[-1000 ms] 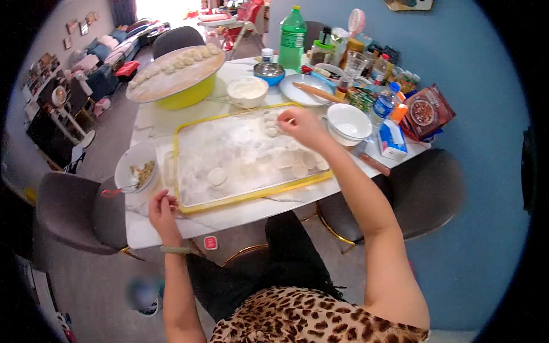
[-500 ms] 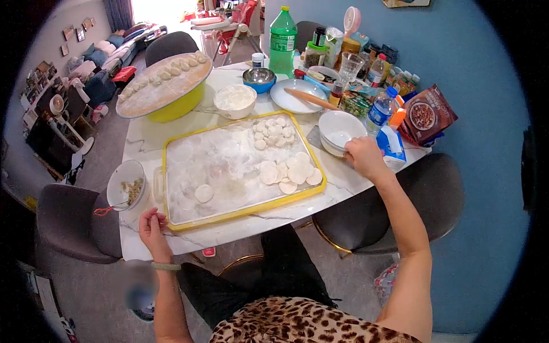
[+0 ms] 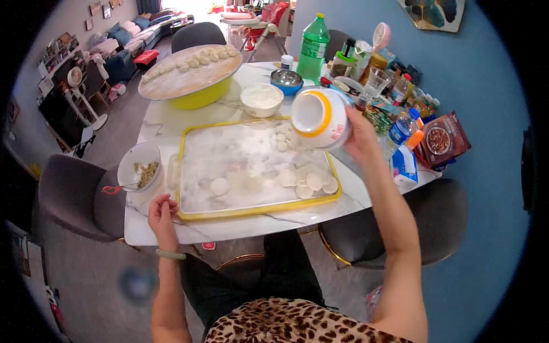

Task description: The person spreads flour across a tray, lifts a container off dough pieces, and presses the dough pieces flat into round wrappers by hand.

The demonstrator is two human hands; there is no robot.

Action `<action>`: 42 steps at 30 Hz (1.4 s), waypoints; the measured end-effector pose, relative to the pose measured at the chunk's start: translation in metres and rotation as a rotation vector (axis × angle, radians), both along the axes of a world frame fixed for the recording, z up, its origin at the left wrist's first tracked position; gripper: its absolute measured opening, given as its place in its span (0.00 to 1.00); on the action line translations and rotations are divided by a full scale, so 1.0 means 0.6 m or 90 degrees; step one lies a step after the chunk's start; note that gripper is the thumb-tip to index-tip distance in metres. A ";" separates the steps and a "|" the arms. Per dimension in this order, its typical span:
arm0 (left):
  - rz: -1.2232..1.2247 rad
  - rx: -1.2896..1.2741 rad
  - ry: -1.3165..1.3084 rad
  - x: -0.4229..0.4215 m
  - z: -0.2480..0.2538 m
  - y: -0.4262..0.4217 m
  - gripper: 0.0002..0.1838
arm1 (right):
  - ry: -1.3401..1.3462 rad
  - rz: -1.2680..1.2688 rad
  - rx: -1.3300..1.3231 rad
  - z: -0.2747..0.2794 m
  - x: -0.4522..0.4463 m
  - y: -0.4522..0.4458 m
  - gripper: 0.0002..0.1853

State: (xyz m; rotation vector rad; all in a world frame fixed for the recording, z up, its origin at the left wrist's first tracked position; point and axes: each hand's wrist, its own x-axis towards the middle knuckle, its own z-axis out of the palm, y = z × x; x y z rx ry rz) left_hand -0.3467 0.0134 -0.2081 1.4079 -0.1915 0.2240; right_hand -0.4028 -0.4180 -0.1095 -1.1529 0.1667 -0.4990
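My right hand (image 3: 361, 138) grips a white bowl (image 3: 318, 121) by its side, above the board's right half. It is tipped over, its underside with an orange ring facing me. Below lies the yellow-edged board (image 3: 229, 154), dusted with flour. Behind the bowl, small dough pieces (image 3: 282, 141) are partly hidden. Several flat round wrappers (image 3: 313, 181) overlap at the front right, and a single wrapper (image 3: 219, 186) lies at left. My left hand (image 3: 162, 212) is beside the board's front left corner, fingers curled together with nothing visible in them. A bowl of filling (image 3: 127, 169) with a red-handled utensil stands beyond it.
A round tray with dumplings (image 3: 189, 68) rests over a yellow-green basin (image 3: 203, 97) at back left. Nearby are a bowl of flour (image 3: 262, 100) and a blue bowl (image 3: 287, 83). A green bottle (image 3: 314, 48), jars and packages crowd the right side. Chairs (image 3: 80, 197) stand around.
My right hand has lifted the white bowl from the table's right side, carried it left over the board and tipped it. My left hand stays near the board's corner. The view has shifted.
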 end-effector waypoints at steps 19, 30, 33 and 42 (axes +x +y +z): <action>0.018 0.023 0.010 -0.003 0.001 -0.004 0.08 | 0.278 -0.003 -0.072 -0.092 0.092 -0.034 0.12; 0.020 0.036 0.029 -0.007 0.010 -0.004 0.07 | 0.264 -0.226 -0.352 -0.138 0.071 -0.073 0.11; 0.014 0.028 0.037 0.000 0.000 0.002 0.08 | 0.267 -0.206 -0.375 -0.103 0.043 -0.066 0.10; 0.016 0.018 -0.003 0.006 -0.013 0.003 0.08 | 0.048 0.027 -0.776 -0.083 -0.021 0.198 0.15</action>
